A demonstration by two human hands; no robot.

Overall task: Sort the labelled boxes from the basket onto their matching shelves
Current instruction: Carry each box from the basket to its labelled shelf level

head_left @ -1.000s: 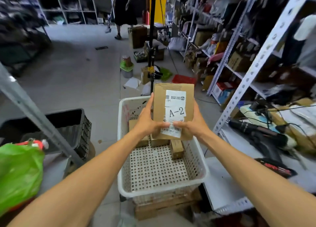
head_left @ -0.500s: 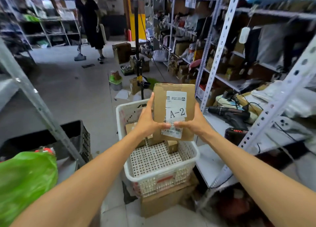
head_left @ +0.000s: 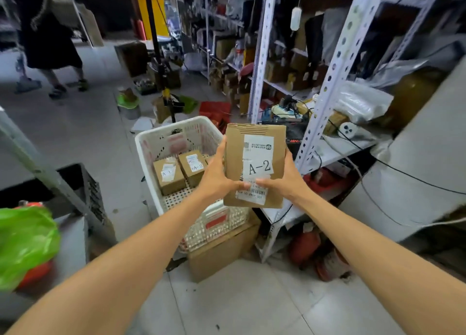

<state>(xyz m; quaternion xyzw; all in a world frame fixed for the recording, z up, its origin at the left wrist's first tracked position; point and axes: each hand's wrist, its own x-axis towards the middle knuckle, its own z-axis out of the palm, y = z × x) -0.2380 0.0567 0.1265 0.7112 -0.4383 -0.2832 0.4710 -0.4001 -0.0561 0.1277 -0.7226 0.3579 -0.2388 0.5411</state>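
I hold a flat brown cardboard box labelled A-2 (head_left: 254,158) upright in front of me, above the right side of the white plastic basket (head_left: 151,138). My left hand (head_left: 216,173) grips its left edge and my right hand (head_left: 282,181) grips its right edge, thumbs on the label. Inside the basket lie two small brown boxes: one with a partly readable "A" label (head_left: 168,176) and one labelled A-2 (head_left: 193,167). The basket rests on a cardboard carton (head_left: 222,254).
A white metal shelf rack (head_left: 325,87) full of tools, bags and cables stands to the right. A black crate (head_left: 83,191), a grey rack post (head_left: 45,173) and a green bag (head_left: 22,241) are at left. A person (head_left: 48,42) walks in the aisle behind; clutter lies on the floor.
My view has lifted and turned right towards the shelf rack. The box has shifted right relative to the basket, uncovering the two small boxes. Both hands keep their grip.
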